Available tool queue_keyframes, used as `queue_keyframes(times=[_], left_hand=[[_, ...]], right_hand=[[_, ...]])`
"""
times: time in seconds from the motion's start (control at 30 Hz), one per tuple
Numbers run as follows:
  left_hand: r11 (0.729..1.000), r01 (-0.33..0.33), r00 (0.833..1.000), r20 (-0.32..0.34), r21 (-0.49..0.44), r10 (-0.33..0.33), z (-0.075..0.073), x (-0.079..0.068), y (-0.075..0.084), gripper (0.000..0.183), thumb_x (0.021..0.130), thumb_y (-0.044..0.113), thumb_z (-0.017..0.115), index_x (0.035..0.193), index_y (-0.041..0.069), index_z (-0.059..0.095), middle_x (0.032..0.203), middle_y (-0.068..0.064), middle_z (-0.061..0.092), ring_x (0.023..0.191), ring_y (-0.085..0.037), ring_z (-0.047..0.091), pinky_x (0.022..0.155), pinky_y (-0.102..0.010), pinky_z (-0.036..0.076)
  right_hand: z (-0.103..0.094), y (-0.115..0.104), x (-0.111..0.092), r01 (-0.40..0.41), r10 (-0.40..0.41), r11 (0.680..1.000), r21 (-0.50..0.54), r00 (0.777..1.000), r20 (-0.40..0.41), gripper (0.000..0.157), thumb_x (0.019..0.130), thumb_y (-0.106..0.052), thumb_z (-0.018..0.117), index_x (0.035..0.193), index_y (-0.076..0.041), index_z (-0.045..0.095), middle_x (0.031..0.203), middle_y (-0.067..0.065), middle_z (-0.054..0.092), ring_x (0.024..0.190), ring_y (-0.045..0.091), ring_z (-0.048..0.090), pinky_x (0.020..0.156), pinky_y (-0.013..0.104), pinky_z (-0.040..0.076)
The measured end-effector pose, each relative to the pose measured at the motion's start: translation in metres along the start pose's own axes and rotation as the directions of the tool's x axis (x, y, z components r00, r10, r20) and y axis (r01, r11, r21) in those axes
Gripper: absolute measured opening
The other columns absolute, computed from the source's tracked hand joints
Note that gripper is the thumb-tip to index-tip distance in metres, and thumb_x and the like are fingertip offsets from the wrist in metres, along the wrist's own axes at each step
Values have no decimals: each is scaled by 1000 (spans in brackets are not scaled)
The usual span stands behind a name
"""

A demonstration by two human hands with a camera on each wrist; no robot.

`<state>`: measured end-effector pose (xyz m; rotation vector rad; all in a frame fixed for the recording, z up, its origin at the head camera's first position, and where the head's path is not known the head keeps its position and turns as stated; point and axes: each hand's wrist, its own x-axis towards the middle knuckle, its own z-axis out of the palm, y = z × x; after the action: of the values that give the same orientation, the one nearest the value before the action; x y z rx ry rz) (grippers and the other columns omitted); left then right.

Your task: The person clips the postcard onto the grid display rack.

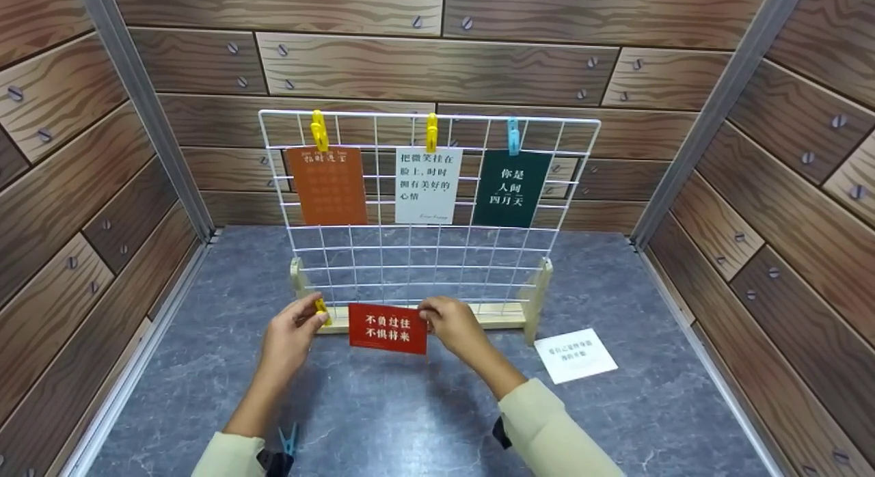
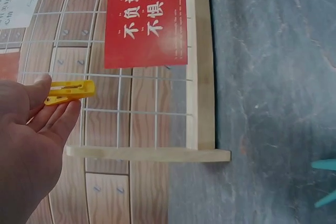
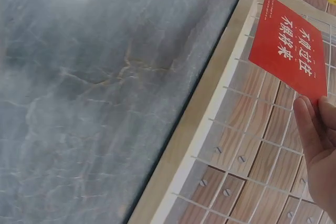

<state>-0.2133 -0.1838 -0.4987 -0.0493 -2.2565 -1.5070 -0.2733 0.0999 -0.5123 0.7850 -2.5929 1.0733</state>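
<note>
Between thumb and fingers my left hand (image 1: 288, 332) pinches a yellow clothespin (image 2: 71, 92), in front of the rack's lower left part. My right hand (image 1: 454, 324) grips the right edge of a red card (image 1: 387, 329) with white Chinese writing. The card is held in the air before the wire grid rack (image 1: 424, 257), a little to the right of the clothespin and apart from it. Higher on the rack, an orange card (image 1: 328, 188) and a white card (image 1: 427, 186) hang from yellow clothespins, and a dark green card (image 1: 513, 190) from a blue one (image 1: 513, 136).
A white card (image 1: 575, 356) lies on the grey marbled surface (image 1: 656, 409) at the right of the rack. Beside the left wrist lies a blue clothespin (image 1: 288, 440). Wood-patterned walls (image 1: 437, 67) stand at the back and both sides. The rack has a pale wooden base (image 2: 202, 77).
</note>
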Motion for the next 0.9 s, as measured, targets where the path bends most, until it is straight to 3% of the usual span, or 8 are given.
queue_keyframes(times=[0.23, 0.37, 0.6, 0.9], left_hand=[[990, 56, 998, 19, -128, -54, 7, 17, 5, 33, 87, -11, 69, 120, -10, 65, 114, -29, 67, 110, -39, 66, 93, -20, 55], [993, 43, 999, 18, -114, -41, 10, 26, 9, 35, 87, -12, 68, 122, -10, 65, 117, -26, 63, 113, -40, 65, 96, -28, 56], [996, 19, 1000, 11, -85, -18, 13, 33, 12, 31, 87, -11, 69, 118, -7, 68, 110, -23, 64, 113, -39, 66, 82, -18, 57], [994, 20, 1000, -8, -104, -21, 15, 39, 12, 31, 86, -12, 70, 117, -8, 68, 113, -25, 65, 115, -40, 66, 90, -24, 58]], right_hand=[[3, -7, 18, 36, -39, 997, -69, 998, -47, 9, 93, -10, 69, 96, -3, 75, 91, 9, 75, 78, 20, 69, 71, 31, 59], [7, -10, 27, 26, -29, 996, -81, 999, -42, 9, 93, -11, 69, 95, -4, 74, 90, 8, 74, 79, 20, 69, 72, 33, 59], [12, -14, 42, -14, 11, 995, -102, 999, -30, 11, 96, -15, 67, 98, -6, 75, 95, 7, 75, 84, 22, 71, 77, 37, 59], [19, -11, 59, 3, -11, 995, -103, 997, -79, 10, 95, -13, 68, 98, -6, 74, 95, 8, 75, 84, 23, 70, 77, 37, 59]])
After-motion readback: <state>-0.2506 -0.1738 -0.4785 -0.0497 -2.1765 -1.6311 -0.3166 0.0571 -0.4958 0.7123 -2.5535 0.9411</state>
